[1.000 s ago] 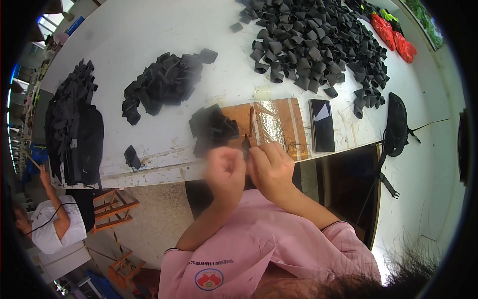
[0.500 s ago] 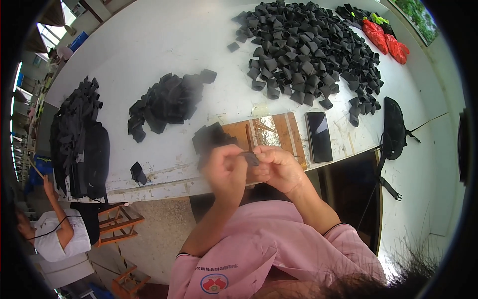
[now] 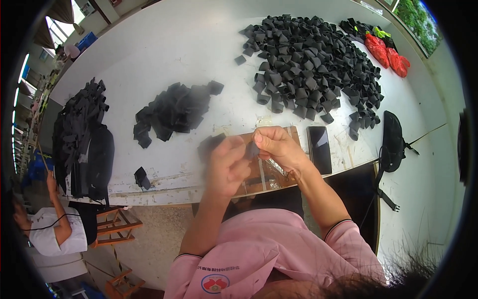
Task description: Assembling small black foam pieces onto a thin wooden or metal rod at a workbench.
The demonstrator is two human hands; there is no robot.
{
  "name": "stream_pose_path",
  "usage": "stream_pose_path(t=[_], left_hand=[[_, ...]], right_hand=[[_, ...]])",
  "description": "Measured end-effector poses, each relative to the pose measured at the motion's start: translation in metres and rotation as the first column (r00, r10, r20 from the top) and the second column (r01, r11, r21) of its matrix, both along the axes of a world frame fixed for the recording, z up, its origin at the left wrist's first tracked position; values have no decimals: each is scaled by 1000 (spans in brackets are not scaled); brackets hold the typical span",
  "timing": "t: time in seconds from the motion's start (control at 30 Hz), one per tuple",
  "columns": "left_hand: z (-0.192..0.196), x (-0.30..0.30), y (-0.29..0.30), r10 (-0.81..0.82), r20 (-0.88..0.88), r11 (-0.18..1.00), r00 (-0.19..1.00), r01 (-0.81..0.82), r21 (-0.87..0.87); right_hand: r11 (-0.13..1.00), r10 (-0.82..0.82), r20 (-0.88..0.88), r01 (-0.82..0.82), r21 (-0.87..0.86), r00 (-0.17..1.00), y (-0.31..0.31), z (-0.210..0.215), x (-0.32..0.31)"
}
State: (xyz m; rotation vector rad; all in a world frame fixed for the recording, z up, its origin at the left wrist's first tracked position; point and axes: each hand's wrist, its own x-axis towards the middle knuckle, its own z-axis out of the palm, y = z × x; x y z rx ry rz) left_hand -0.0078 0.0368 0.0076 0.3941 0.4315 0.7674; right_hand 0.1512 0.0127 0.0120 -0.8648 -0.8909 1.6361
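Observation:
In front of me my right hand [image 3: 280, 148] is closed in a pinch. A small black fabric piece [image 3: 252, 150] shows at its fingertips, partly hidden by the hands. Close beside it, my left hand [image 3: 229, 171] has curled fingers smeared by motion; whether it holds anything cannot be seen. Under both hands lies a brown board [image 3: 247, 188] with shiny tape on it, at the table's near edge. Several black fabric pieces [image 3: 209, 144] lie just beyond my left hand, blurred and partly covered by it.
A large heap of folded black pieces [image 3: 303, 65] spreads at the back right, a smaller pile [image 3: 174, 110] left of centre. A phone [image 3: 319, 149] lies right of the board, a black pouch [image 3: 393, 134] farther right. Black strips [image 3: 79, 119] are heaped left; a person [image 3: 59, 226] works beyond.
Both hands have moved up and slightly apart from where they met over the black piece. The left hand's fingers have drawn back from the right hand's. The whole view has shifted a little.

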Motion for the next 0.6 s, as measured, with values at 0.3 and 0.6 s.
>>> stream_pose_path(t=[0.3, 0.6], left_hand=[[21, 9, 1, 591, -267, 301, 761, 99, 948], [15, 6, -3, 512, -312, 584, 800, -58, 810]], right_hand=[[705, -668, 530, 215, 676, 523, -25, 12, -4], [495, -827, 424, 121, 861, 368, -31, 20, -15]])
